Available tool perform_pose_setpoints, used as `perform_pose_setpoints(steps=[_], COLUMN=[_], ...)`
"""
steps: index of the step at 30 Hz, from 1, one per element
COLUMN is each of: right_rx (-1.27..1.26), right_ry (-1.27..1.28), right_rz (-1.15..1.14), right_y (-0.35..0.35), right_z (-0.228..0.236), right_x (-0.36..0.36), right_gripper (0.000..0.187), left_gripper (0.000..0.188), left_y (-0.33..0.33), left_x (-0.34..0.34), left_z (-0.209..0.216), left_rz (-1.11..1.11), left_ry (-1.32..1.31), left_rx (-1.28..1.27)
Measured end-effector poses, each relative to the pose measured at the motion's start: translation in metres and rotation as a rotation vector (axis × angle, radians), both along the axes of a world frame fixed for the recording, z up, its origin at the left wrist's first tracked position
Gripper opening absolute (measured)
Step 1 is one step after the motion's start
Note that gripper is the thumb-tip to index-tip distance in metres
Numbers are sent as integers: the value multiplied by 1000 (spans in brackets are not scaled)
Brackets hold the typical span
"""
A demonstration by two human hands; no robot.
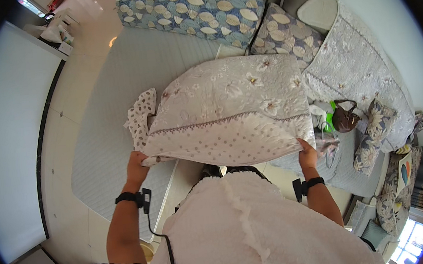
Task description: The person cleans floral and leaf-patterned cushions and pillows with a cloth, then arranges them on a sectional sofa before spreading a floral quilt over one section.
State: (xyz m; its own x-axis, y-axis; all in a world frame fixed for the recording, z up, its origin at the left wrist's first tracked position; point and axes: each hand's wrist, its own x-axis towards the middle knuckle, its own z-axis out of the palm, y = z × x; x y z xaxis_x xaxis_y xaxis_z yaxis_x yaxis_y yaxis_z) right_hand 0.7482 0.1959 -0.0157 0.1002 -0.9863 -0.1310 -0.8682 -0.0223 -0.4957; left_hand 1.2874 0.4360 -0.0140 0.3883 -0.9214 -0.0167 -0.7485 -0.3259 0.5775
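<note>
A pale quilted cover [228, 94] with flowers and a dotted border is stretched between my hands. Its far part lies over the grey sofa seat, and its near edge sags in front of my body. My left hand [136, 168] is closed on the near left corner, where a spotted fold [139, 116] turns up. With my right hand [306, 152] I grip the near right corner, fingers mostly hidden behind the cloth. Both wrists wear black straps with small devices, and a cable runs from the left one.
Beyond the cover are a blue leaf-patterned cushion [190, 14] and a leaf-patterned cushion [284, 36]. To the right lie a brown bag [345, 119], a flowered pillow [375, 136] and another quilted cover [355, 62] along the sofa back. A white cabinet [13, 130] stands left across the tiled floor.
</note>
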Motion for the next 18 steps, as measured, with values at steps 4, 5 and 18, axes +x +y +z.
perform_pose_setpoints(steps=[4,5,18], right_rx=[178,206,577], right_ry=[13,62,24], right_rz=[20,42,61], right_y=[26,28,50], right_z=[-15,-10,-65], right_x=[16,24,-8], right_gripper=[48,47,29], left_gripper=[18,19,34], left_y=[11,11,10], left_x=[-37,-43,-38], left_z=[-23,-25,-31], left_rz=[16,-9,-49], left_ry=[61,56,178], left_rx=[244,281,618])
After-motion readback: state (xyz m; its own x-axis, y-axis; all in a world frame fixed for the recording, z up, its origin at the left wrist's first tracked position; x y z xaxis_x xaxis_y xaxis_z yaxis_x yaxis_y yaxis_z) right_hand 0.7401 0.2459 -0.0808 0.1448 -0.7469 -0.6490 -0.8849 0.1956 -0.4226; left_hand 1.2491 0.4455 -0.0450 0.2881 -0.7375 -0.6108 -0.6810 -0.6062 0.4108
